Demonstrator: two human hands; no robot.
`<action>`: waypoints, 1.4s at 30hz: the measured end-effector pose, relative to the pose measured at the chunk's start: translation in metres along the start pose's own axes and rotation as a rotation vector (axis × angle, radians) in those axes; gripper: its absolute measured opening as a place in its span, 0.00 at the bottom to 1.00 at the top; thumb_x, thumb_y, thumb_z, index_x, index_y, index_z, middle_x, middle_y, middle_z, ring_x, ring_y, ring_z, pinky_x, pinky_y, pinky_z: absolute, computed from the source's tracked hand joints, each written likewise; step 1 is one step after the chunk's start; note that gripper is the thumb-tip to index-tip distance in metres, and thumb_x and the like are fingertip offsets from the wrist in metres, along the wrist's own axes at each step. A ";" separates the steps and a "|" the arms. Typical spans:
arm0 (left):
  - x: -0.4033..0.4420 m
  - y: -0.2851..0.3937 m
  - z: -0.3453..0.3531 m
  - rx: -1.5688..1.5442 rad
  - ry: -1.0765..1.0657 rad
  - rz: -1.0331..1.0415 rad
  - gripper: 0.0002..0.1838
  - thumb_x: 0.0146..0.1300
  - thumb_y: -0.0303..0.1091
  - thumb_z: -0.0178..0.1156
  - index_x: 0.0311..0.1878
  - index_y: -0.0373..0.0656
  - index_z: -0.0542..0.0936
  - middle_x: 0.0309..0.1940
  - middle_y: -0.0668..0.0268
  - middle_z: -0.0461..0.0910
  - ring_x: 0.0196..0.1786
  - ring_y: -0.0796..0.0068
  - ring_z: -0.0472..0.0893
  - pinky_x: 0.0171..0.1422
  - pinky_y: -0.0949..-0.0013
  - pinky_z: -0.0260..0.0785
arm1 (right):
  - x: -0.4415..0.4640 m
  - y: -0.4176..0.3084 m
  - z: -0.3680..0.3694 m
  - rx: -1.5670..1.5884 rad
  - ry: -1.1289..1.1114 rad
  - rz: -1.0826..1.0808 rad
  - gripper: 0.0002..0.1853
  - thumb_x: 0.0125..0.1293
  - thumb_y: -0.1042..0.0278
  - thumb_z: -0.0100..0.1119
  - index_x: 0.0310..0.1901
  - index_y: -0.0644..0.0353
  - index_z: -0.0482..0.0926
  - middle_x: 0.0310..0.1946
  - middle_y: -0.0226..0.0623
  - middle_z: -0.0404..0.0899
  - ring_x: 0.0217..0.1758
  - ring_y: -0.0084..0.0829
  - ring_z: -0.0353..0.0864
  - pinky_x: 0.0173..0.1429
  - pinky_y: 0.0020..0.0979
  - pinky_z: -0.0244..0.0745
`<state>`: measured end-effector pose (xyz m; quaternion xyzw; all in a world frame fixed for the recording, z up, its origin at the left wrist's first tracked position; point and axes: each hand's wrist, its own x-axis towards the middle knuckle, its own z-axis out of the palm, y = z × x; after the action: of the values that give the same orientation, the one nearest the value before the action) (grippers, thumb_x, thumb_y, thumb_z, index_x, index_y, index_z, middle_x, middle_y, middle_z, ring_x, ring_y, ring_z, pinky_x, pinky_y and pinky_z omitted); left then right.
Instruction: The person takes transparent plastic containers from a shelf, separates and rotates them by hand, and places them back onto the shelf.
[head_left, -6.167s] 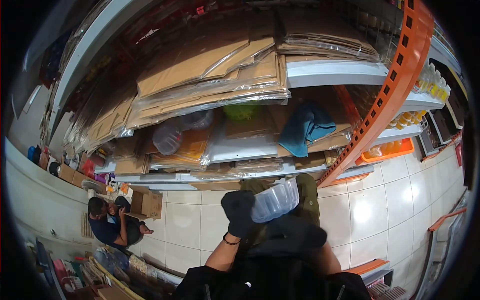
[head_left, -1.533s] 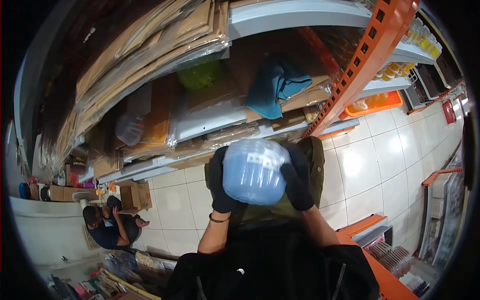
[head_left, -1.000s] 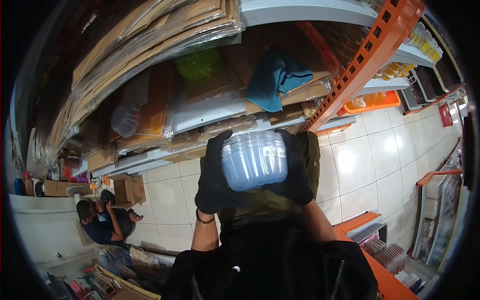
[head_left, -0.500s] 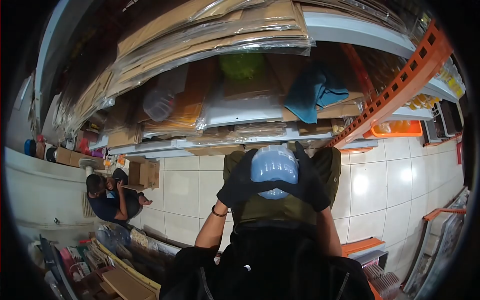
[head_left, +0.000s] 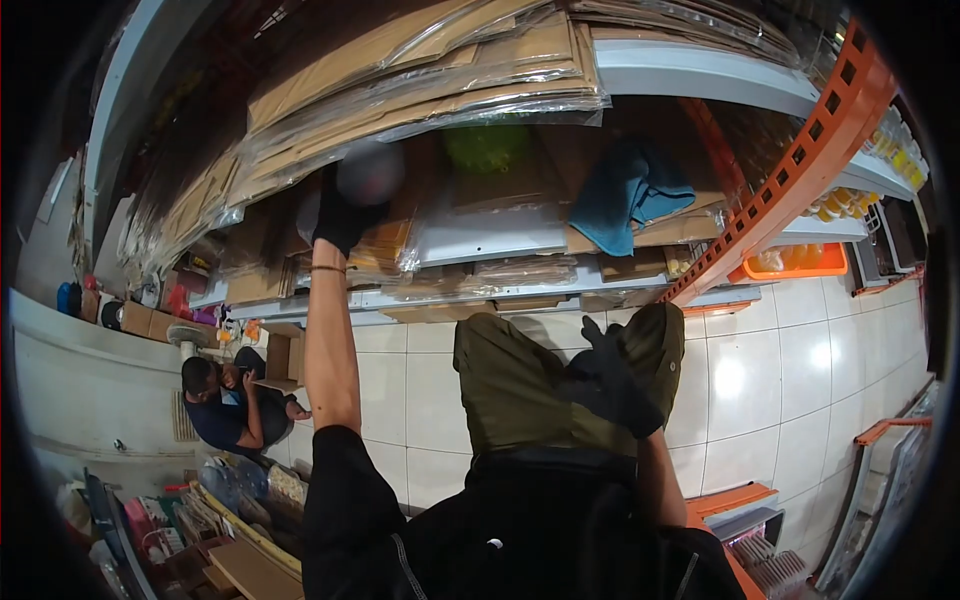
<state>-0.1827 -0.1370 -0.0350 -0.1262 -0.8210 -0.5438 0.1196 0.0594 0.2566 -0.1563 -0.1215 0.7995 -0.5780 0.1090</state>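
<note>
My left hand, in a black glove, reaches into the shelf on the left. Its fingers are around a rounded, see-through plastic bowl, blurred and greyish in the shade. Part of another clear plastic container shows just left of that hand. My right hand, also gloved in black, hovers over my right thigh with nothing in it. Its fingers are apart, one pointing up. A green bowl rests deeper in the shelf, and a blue cloth lies on cardboard to the right.
Flat cardboard in plastic wrap overhangs the shelf opening. An orange perforated post rises at the right, near an orange tray. A person sits on the floor at the left, beside an open carton.
Both hands held a light-blue plastic bowl over my lap. The bowl has left my lap. My left hand has moved up and left into the shelf; my right hand has let go.
</note>
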 end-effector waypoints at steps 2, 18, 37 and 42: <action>-0.001 -0.013 -0.008 0.213 -0.033 -0.040 0.33 0.63 0.39 0.57 0.69 0.45 0.59 0.58 0.52 0.67 0.53 0.54 0.74 0.59 0.49 0.69 | -0.003 0.002 0.003 -0.131 -0.020 -0.053 0.50 0.53 0.51 0.70 0.71 0.63 0.51 0.62 0.52 0.65 0.53 0.45 0.73 0.56 0.38 0.69; -0.039 -0.027 -0.112 1.471 -0.015 -0.121 0.55 0.32 0.68 0.69 0.63 0.44 0.69 0.61 0.51 0.69 0.64 0.51 0.68 0.68 0.47 0.56 | 0.002 0.004 0.004 -0.159 -0.055 -0.187 0.38 0.55 0.53 0.66 0.64 0.63 0.64 0.53 0.52 0.72 0.54 0.51 0.70 0.58 0.42 0.66; -0.131 0.053 0.024 0.276 0.188 -0.147 0.44 0.46 0.40 0.74 0.65 0.36 0.65 0.61 0.53 0.68 0.61 0.61 0.71 0.62 0.62 0.67 | 0.024 -0.039 0.025 0.104 0.061 -0.255 0.25 0.61 0.68 0.62 0.60 0.61 0.70 0.46 0.42 0.76 0.45 0.34 0.77 0.47 0.30 0.71; -0.186 0.084 0.127 -0.207 0.040 -0.197 0.50 0.44 0.36 0.74 0.70 0.38 0.58 0.65 0.57 0.61 0.66 0.63 0.65 0.67 0.60 0.63 | 0.042 -0.099 0.024 0.291 0.166 -0.218 0.15 0.63 0.70 0.58 0.51 0.63 0.76 0.41 0.43 0.79 0.42 0.35 0.80 0.45 0.32 0.72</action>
<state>0.0126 -0.0024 -0.0727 -0.0456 -0.7665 -0.6370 0.0682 0.0337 0.1917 -0.0711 -0.1425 0.6960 -0.7037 -0.0040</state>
